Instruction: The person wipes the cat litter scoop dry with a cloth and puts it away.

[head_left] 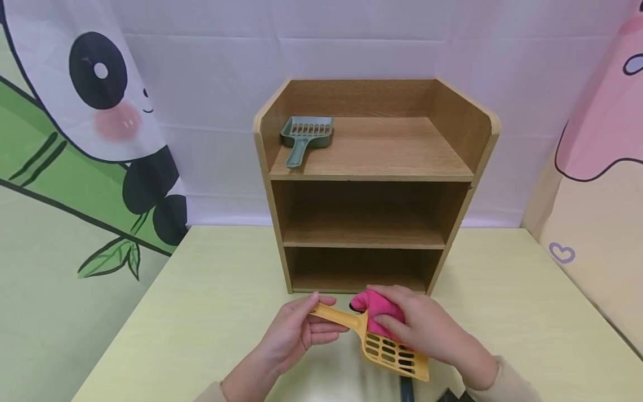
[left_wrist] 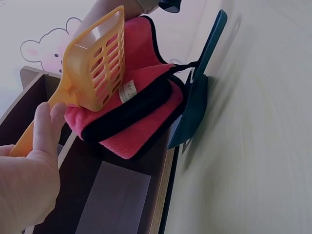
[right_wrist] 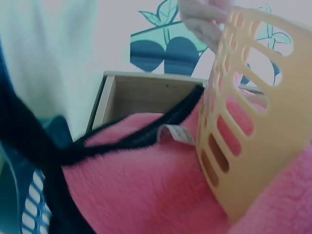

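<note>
A yellow slotted litter scoop point(head_left: 394, 356) is held in front of the shelf. My left hand point(head_left: 295, 334) pinches its handle between the thumb and fingers. My right hand point(head_left: 427, 324) grips a pink cloth point(head_left: 379, 308) and presses it to the scoop's head. Folds of the cloth point(left_wrist: 141, 114), with black edging and a white tag, hang behind and below the scoop in the left wrist view. A dark teal slotted scoop point(left_wrist: 197, 102) lies on the table below, close to the cloth; the head view shows only its handle point(head_left: 407, 389).
A wooden shelf unit point(head_left: 372, 177) stands at the back of the pale yellow table point(head_left: 201, 312). On its top board, at the left, rests a grey-green litter scoop point(head_left: 307, 137). Printed curtains hang behind and at both sides. A small black object point(head_left: 454, 396) shows at the bottom edge.
</note>
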Demonstrator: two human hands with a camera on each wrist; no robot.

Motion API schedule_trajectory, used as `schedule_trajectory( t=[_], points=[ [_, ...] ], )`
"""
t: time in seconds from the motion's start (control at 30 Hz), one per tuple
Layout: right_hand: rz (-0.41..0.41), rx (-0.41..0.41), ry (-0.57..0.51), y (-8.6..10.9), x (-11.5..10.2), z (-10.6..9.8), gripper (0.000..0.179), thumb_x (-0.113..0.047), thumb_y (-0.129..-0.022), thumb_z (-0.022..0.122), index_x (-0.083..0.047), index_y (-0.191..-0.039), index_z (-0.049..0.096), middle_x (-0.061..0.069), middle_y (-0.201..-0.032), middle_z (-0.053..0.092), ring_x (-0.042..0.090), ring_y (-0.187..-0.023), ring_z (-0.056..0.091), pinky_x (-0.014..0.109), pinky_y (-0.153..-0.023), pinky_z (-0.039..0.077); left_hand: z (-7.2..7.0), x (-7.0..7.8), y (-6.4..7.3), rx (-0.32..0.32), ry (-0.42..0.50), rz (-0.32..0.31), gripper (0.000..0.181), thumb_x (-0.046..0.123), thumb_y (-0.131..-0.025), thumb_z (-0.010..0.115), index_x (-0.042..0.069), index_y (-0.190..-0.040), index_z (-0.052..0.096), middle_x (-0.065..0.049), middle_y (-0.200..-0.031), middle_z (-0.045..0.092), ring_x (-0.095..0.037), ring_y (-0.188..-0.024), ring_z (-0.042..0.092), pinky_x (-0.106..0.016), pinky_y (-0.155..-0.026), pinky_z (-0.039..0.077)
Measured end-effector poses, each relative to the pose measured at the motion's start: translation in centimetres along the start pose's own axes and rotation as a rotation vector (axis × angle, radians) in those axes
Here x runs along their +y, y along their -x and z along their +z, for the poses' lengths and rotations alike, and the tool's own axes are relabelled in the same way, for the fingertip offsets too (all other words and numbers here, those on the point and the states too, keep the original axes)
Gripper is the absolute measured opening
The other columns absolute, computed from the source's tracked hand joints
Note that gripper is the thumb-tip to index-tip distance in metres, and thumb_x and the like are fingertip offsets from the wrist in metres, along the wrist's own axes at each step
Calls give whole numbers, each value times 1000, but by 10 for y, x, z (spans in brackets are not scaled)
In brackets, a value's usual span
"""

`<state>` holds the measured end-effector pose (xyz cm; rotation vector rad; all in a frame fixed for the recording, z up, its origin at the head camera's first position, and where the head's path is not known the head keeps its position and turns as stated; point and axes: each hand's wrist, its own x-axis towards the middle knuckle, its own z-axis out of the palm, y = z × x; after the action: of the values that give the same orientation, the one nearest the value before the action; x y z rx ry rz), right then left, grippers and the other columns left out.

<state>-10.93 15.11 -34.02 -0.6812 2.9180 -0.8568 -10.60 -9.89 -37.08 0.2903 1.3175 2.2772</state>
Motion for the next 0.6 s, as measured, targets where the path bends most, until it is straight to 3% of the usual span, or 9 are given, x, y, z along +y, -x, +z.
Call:
schedule_trajectory(
  t=[0.1,0.27,0.47,0.6],
  points=[
    [43,-8,13,-1,4,-1,50,-35,-81,73,-23,-127,58,-5,-111,65,9,-89,56,26,-74,56,0,-1,0,-14,-2,-1,26,29,-101,46,11,-105,64,-10,-97,74,-22,-91,71,-29,-77,58],
    [39,-3,11,-1,9,-3,45,-32,-82,73,-22,-124,59,-5,-109,65,10,-89,56,30,-76,56,1,-3,-1,-11,-46,2,16,17,-96,56,7,-107,62,-9,-99,73,-22,-91,71,-28,-76,58],
    [-41,-12,39,1,9,-4,42,-32,-84,70,-26,-124,60,-7,-111,65,9,-93,58,31,-78,56,1,0,-5,52,-180,-50,25,6,-83,70,-2,-106,61,-13,-96,72,-25,-87,72,-31,-73,59],
    [-127,-7,79,2,8,-4,38,-29,-86,69,-28,-123,61,-8,-111,65,9,-97,60,34,-82,56,0,1,-6,18,-297,-102,41,9,-80,75,-11,-112,61,-22,-99,71,-27,-87,72,-35,-73,59]
  ],
)
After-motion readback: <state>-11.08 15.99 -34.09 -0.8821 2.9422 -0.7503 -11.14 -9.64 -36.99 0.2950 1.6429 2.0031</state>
